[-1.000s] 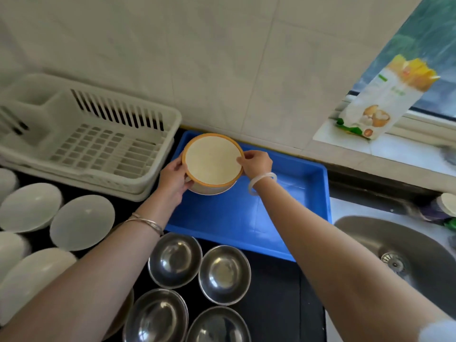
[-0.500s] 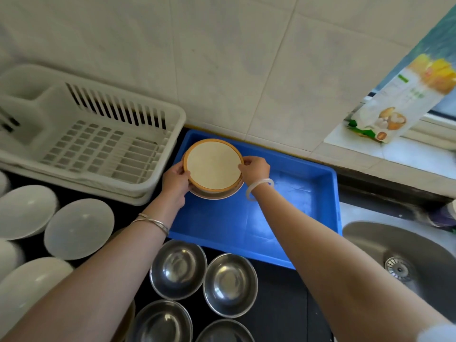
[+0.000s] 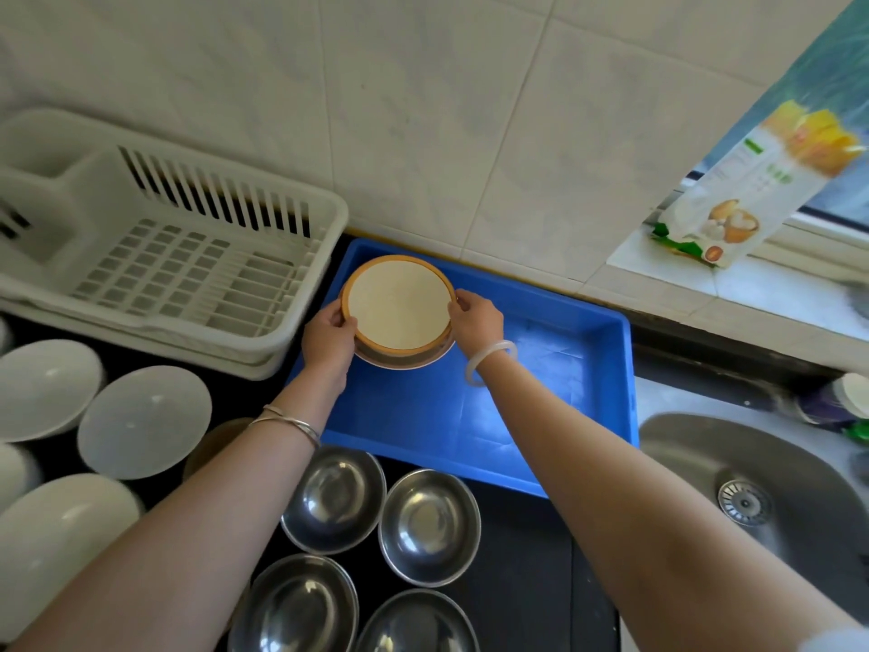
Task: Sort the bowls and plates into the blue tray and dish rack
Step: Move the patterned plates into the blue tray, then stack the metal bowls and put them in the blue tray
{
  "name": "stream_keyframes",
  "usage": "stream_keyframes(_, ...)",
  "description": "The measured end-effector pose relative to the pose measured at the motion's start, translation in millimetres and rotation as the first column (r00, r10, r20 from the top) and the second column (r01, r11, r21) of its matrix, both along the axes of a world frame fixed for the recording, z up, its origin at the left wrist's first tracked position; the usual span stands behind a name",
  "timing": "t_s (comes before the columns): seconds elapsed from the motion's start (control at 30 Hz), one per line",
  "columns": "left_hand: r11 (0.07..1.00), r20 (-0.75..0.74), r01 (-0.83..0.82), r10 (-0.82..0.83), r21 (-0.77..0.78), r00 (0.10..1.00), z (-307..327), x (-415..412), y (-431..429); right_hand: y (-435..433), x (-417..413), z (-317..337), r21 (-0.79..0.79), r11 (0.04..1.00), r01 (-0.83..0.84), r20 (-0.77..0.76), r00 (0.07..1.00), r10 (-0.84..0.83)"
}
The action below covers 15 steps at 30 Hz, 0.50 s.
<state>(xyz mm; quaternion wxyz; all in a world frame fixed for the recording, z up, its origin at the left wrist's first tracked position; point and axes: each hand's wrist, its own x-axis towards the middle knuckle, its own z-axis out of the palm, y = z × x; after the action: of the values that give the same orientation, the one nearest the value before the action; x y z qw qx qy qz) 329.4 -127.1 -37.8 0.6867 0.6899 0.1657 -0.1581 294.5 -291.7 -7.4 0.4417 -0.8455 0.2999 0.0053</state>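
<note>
Left hand (image 3: 329,338) and right hand (image 3: 477,322) are each keeping a curled grip on opposite edges of the orange-rimmed bowl stack (image 3: 397,308). The stack is sitting lower than a second ago, down in the back-left corner of the blue tray (image 3: 541,369) — release is judged imminent. Steel bowls (image 3: 428,524) and white dishes (image 3: 141,421) are waiting on the tabletop — sorting is only beginning.

Orange-rimmed cream bowl (image 3: 398,309), blue tray (image 3: 564,369), white dish rack (image 3: 188,265), silver bowls (image 3: 429,524).
</note>
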Motion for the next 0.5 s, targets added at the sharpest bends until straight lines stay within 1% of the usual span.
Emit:
stream_keyframes(0.13, 0.999, 0.025, 0.044, -0.043, -0.008, 0.999, 6.1, -24.4, 8.8, -2.4, -23.2, 2.3, 0.034, 0.999, -0.02, 0.063, 0.998, 0.018)
stream_keyframes(0.27, 0.988, 0.02, 0.111, -0.114, 0.111, 0.993, 14.9, -64.4, 19.9, -0.3, -57.3, 11.2, 0.002, 0.996, -0.089, 0.099, 0.991, 0.088)
stream_keyframes(0.3, 0.982, 0.014, 0.128, -0.131, 0.137, 0.991, 17.1, -77.6, 22.3, 1.2, -68.1, 13.6, 0.014, 0.994, -0.106, 0.101, 0.989, 0.104)
stream_keyframes(0.43, 0.961, -0.025, 0.201, -0.2, 0.191, 0.979, 21.1, -137.4, 34.8, 5.9, -117.0, 14.8, 0.096, 0.986, -0.139, 0.047, 0.99, 0.135)
stream_keyframes(0.5, 0.927, -0.064, 0.264, -0.257, 0.266, 0.964, 18.9, -167.7, 43.2, 6.9, -142.8, 9.3, 0.112, 0.983, -0.146, -0.004, 0.989, 0.148)
